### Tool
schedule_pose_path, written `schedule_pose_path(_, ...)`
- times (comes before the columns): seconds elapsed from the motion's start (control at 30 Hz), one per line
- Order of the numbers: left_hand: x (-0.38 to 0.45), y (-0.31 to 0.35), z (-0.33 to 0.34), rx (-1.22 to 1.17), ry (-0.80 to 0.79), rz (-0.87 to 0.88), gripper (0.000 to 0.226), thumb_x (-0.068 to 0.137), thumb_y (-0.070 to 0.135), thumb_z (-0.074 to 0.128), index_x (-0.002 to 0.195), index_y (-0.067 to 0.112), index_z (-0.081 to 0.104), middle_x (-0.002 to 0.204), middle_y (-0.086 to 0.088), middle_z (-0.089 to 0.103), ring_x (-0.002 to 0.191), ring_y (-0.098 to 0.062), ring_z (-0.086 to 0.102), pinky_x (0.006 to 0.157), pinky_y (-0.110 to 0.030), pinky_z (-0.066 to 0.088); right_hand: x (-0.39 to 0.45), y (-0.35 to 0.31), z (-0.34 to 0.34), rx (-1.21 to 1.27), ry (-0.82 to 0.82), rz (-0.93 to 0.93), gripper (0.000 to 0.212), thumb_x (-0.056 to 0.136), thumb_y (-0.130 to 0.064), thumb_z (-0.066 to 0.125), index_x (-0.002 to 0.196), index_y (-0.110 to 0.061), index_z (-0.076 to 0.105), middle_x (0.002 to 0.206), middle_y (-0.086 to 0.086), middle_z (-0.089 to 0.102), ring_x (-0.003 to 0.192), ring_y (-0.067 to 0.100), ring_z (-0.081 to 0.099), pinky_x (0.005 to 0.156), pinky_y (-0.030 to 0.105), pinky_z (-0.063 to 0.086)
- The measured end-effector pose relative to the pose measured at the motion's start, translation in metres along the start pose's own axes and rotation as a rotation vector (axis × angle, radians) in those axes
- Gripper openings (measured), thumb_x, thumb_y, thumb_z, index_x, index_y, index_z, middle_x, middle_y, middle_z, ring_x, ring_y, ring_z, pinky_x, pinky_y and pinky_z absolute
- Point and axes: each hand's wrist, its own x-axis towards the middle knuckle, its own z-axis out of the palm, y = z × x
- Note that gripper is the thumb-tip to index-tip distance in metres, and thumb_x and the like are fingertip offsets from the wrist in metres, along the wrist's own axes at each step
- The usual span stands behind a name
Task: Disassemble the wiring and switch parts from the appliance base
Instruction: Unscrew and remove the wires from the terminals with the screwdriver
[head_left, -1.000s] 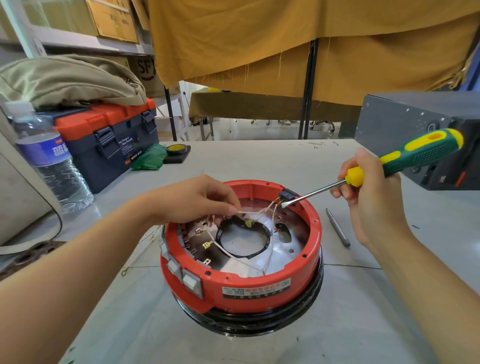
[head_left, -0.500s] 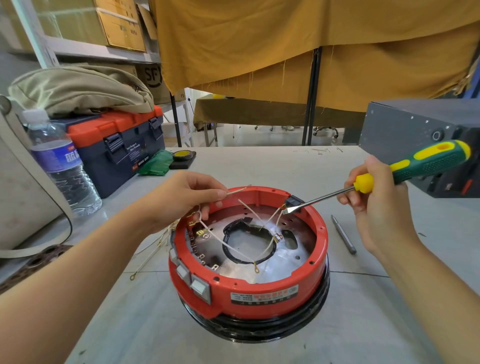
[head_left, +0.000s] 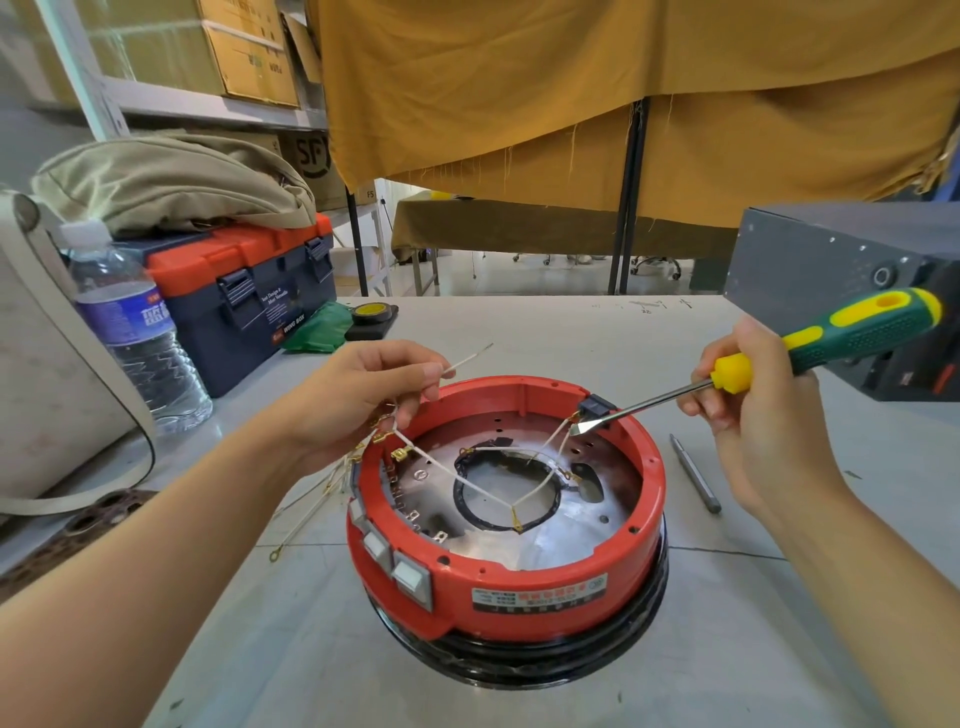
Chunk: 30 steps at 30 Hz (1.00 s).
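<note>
Since the earlier frame we had drawn the wires (head_left: 457, 475) up and leftward, out past the rim of the base (head_left: 519, 582), so that several gilt terminals now hung outside it at the left.

Left to right, the layout was as follows. Our left hand (head_left: 358, 400) hovered just over the left rim, thumb and fingers pinching the white leads, with one loose end (head_left: 467, 358) sticking out up and to the right. From that pinch a lead ran down and to the right across the central opening to a junction near the front, then back up toward the connector (head_left: 596, 405) seated on the far right rim. The long axis of the wiring therefore lay left to right, taut between hand and connector.

Our right hand (head_left: 748, 415) gripped the screwdriver (head_left: 810, 348) near the collar of its handle; its flat tip (head_left: 579, 428) sat just below the connector, touching or nearly touching it. We judged that the right hand was nearer the remaining attachment, and that prying there was the next step.

Open table (head_left: 779, 623) lay on both sides, but a bit (head_left: 693, 473) lay just right of the base.
</note>
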Motion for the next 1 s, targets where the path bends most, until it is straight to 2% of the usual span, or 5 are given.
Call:
schedule_pose_path(0.1, 0.000, -0.003, -0.001, 0.114, 0.005, -0.021, 0.021, 0.085, 0.011, 0.061, 0.069, 0.018, 0.072, 0.060, 0.000, 0.060, 0.040, -0.006, 0.043, 0.063, -0.027, 0.038, 0.000, 0.001, 0.001, -0.008, -0.008, 0.002, 0.037, 0.080, -0.034, 0.052, 0.046, -0.021, 0.057, 0.052, -0.001, 0.045, 0.040, 0.010, 0.039, 0.046, 0.024, 0.043)
schedule_pose_path(0.23, 0.001, -0.002, 0.002, 0.384, -0.021, -0.073, 0.013, 0.087, 0.013, 0.064, 0.080, 0.019, 0.074, 0.067, -0.003, 0.068, 0.040, -0.005, 0.046, 0.041, -0.013, 0.035, -0.001, 0.001, 0.001, -0.020, -0.008, 0.008, 0.037, 0.079, -0.035, 0.052, 0.046, -0.021, 0.057, 0.053, -0.001, 0.045, 0.040, 0.010, 0.038, 0.046, 0.024, 0.043)
schedule_pose_path(0.53, 0.016, 0.003, 0.026, 0.895, -0.369, -0.008, 0.009, 0.085, 0.022, 0.067, 0.080, 0.026, 0.073, 0.059, 0.014, 0.066, 0.048, 0.001, 0.056, 0.052, -0.009, 0.043, 0.001, -0.002, -0.001, -0.009, 0.035, -0.022, 0.034, 0.082, -0.031, 0.051, 0.051, -0.018, 0.053, 0.055, -0.001, 0.047, 0.039, 0.010, 0.037, 0.047, 0.023, 0.041)
schedule_pose_path(0.8, 0.018, -0.004, 0.030, 1.025, -0.403, -0.023, 0.005, 0.082, 0.025, 0.070, 0.080, 0.026, 0.074, 0.068, 0.010, 0.069, 0.055, 0.003, 0.058, 0.055, -0.009, 0.043, 0.003, -0.002, -0.003, -0.021, 0.080, -0.042, 0.031, 0.083, -0.032, 0.051, 0.060, -0.012, 0.050, 0.056, -0.005, 0.051, 0.039, 0.008, 0.037, 0.045, 0.021, 0.042)
schedule_pose_path(1.0, 0.022, -0.004, 0.032, 1.064, -0.307, 0.059, 0.005, 0.081, 0.025, 0.071, 0.077, 0.027, 0.072, 0.072, 0.011, 0.067, 0.068, 0.003, 0.057, 0.061, -0.011, 0.043, 0.003, -0.002, -0.003, -0.028, 0.089, -0.039, 0.029, 0.080, -0.034, 0.052, 0.060, -0.012, 0.050, 0.056, -0.005, 0.051, 0.040, 0.009, 0.037, 0.046, 0.023, 0.042)
